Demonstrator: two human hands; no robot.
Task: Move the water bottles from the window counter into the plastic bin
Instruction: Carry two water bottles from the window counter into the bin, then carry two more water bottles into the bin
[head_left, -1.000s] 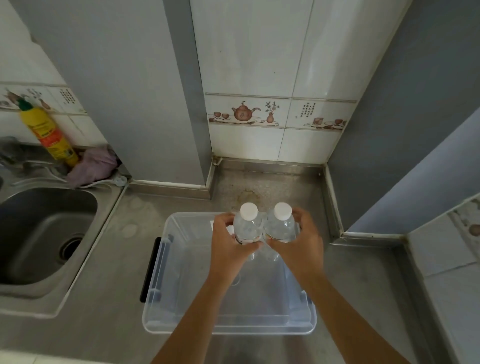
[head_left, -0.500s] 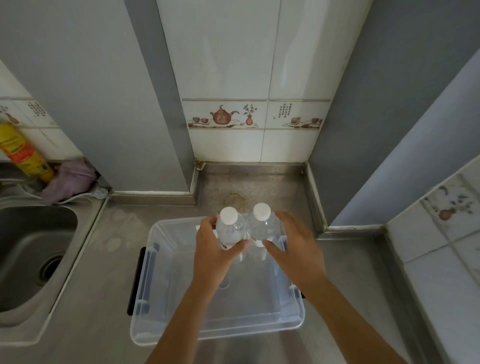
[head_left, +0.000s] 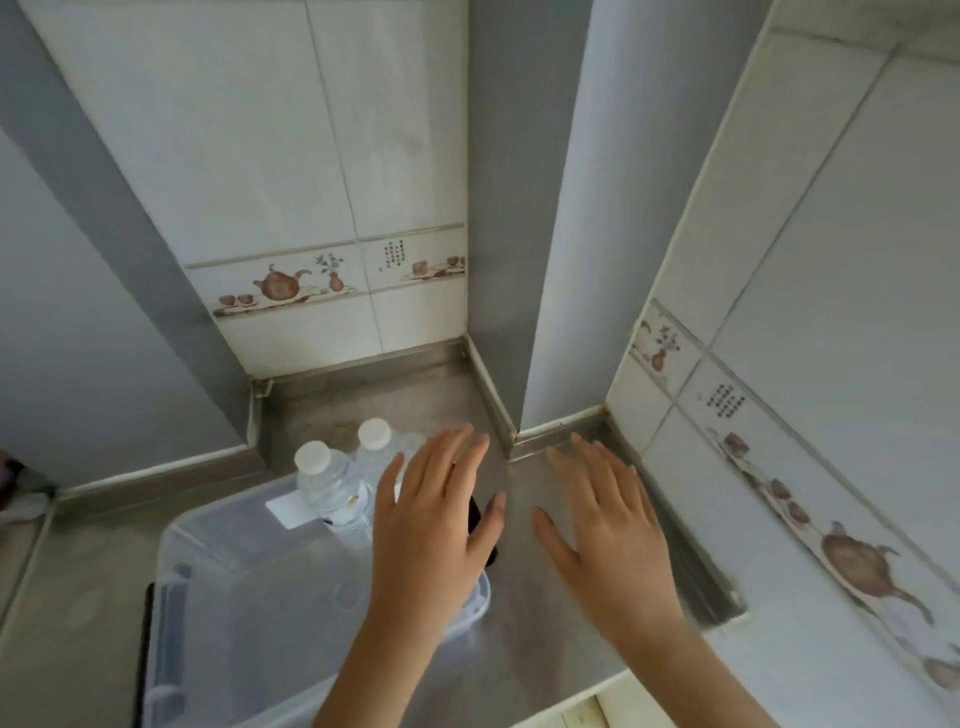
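Observation:
Two clear water bottles with white caps stand upright side by side in the far corner of the clear plastic bin (head_left: 218, 561). The nearer bottle (head_left: 332, 493) is fully in view; the second bottle (head_left: 376, 447) is partly hidden behind my left hand. My left hand (head_left: 431, 530) hovers over the bin's right edge with fingers straight and spread, holding nothing. To its right, my right hand (head_left: 608, 530) is over the steel counter (head_left: 524, 654), fingers also spread and empty. Neither hand touches a bottle.
Tiled walls enclose the counter at the back and right, with a grey pillar (head_left: 519, 208) jutting out between them. The bin has a black handle (head_left: 144, 649) on its left side. The counter's front edge runs at lower right.
Both hands have let go of the two bottles, which now stand in the bin. The hands have opened and drifted right, and my view has swung right, away from the sink.

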